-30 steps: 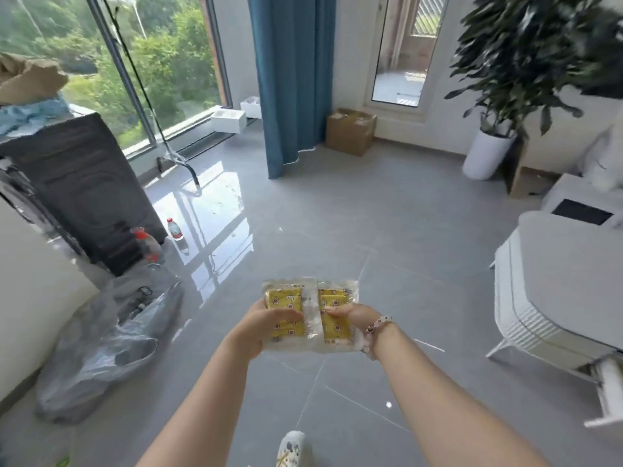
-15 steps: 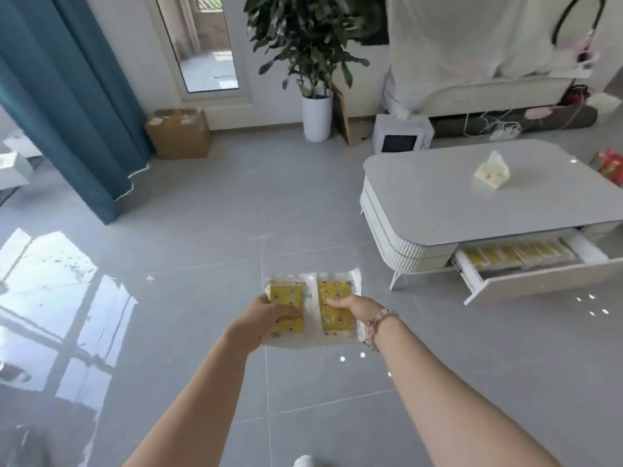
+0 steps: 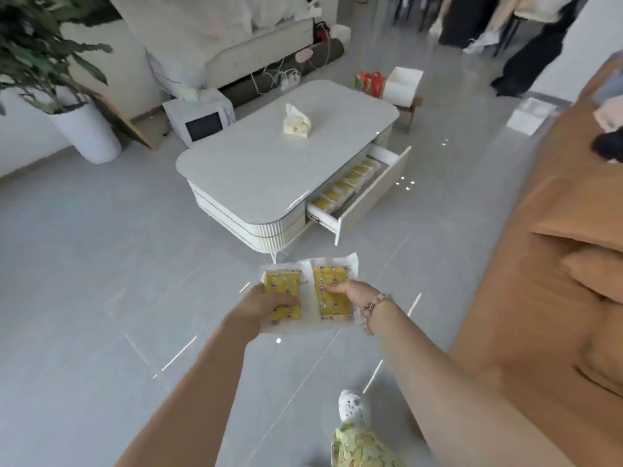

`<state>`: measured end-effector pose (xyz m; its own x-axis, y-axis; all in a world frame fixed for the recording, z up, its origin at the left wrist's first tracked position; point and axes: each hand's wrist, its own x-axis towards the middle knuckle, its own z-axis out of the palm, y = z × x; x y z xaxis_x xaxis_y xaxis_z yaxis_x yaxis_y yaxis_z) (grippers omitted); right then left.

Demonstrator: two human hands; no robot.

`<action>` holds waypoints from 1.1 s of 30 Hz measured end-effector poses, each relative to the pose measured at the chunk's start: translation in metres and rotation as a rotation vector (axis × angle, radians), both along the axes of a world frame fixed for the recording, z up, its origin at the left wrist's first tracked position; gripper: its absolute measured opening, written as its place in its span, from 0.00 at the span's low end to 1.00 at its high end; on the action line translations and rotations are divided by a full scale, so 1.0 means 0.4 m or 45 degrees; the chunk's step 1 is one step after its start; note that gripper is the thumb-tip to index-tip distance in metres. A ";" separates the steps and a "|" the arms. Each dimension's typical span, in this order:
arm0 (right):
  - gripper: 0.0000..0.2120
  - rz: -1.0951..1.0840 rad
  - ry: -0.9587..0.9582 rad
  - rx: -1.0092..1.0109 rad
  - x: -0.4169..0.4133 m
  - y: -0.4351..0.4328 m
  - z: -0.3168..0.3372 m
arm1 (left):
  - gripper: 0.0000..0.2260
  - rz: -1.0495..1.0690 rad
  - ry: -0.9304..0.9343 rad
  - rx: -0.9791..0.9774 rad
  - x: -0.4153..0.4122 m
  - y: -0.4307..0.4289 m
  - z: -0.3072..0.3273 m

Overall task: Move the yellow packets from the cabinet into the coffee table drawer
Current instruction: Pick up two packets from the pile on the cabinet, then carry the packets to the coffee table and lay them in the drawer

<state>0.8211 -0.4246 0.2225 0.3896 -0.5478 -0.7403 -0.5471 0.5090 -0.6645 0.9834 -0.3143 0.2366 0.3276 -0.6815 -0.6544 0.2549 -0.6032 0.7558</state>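
A glossy grey tiled floor point(image 3: 101, 264) fills most of the room. On it stands one white coffee table point(image 3: 236, 224) with a pale rounded tabletop point(image 3: 256, 163), which carries a single tissue pack point(image 3: 296, 124). The table's one drawer point(image 3: 367, 193) is pulled out, and a row of yellow packets point(image 3: 344, 183) lies inside it (too blurred to count surely). Beyond the table are one potted plant point(image 3: 86, 136) in a white pot and one small white appliance point(image 3: 202, 121) on the floor; an orange sofa point(image 3: 556, 264) runs along the right. Over the floor, short of the table, two more packets are held side by side, edges touching. The left hand point(image 3: 266, 305) grips the left packet point(image 3: 282, 291), and the right hand point(image 3: 350, 291), one bead bracelet point(image 3: 374, 306) at its wrist, pinches the right packet point(image 3: 332, 284) with the thumb on top.
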 end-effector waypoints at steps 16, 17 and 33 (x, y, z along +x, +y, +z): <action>0.33 -0.396 -0.003 0.050 -0.249 -0.479 -0.045 | 0.09 -0.367 0.006 -0.030 -0.218 -0.605 0.025; 0.33 -0.382 0.005 0.049 -0.258 -0.504 -0.048 | 0.09 -0.379 0.006 -0.017 -0.229 -0.632 0.026; 0.31 -0.376 0.046 0.035 -0.292 -0.879 -0.071 | 0.11 -0.456 0.057 0.005 -0.273 -1.037 -0.003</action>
<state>0.7044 -0.7764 0.1942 0.1895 -0.6130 -0.7670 -0.3960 0.6671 -0.6310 0.8743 -0.7289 0.2353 0.0394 -0.7456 -0.6653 0.0596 -0.6628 0.7464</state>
